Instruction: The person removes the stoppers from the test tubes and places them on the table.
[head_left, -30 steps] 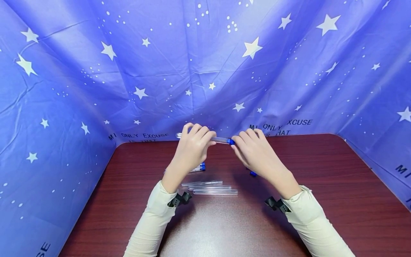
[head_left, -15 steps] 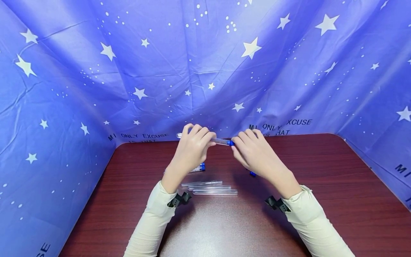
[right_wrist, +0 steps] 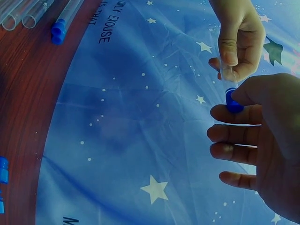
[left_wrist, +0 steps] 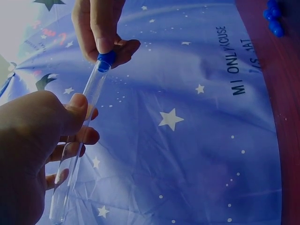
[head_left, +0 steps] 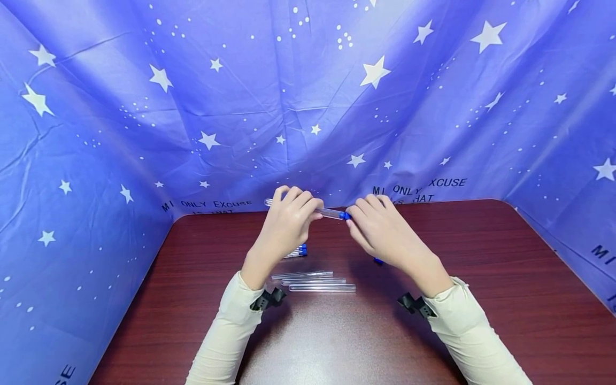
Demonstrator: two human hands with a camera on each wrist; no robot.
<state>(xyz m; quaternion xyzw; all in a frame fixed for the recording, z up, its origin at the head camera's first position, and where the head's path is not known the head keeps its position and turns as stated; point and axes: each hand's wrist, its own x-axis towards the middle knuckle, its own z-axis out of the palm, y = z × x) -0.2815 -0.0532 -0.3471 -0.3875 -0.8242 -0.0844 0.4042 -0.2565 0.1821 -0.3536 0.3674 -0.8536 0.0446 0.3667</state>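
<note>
"What fills most of the scene?"

"A violet-blue fabric backdrop (head_left: 289,107) printed with white stars, dots and black lettering, hanging in folds ahead and to both sides."

"And below it?"

"A dark reddish-brown, wood-grained bench (head_left: 317,342) with rounded far corners and a bright reflection in its nearer half."

"Who is there?"

"A person, seen only as two arms in cream sleeves (head_left: 223,331). The bare left hand (head_left: 287,219) and the bare right hand (head_left: 385,230) are raised, near each other, toward the bench's far edge."

"What is in the left grip?"

"A clear, slender, round-ended test tube (left_wrist: 96,85), clamped between thumb and curled fingers. It is held up off the bench, closed end to the left, mouth toward the right hand."

"Any other tubes?"

"Three clear uncapped tubes (head_left: 322,287) lie side by side on the bench, nearer the person. Just beyond, partly hidden by the left wrist, are clear tubes with blue ends (head_left: 297,252)."

"And the smallest things?"

"The right grip pinches a shiny blue cap (left_wrist: 107,58) between thumb and forefinger at the tube's mouth; whether it is fully seated, I cannot tell. A few loose blue caps (left_wrist: 278,29) lie on the bench."
</note>
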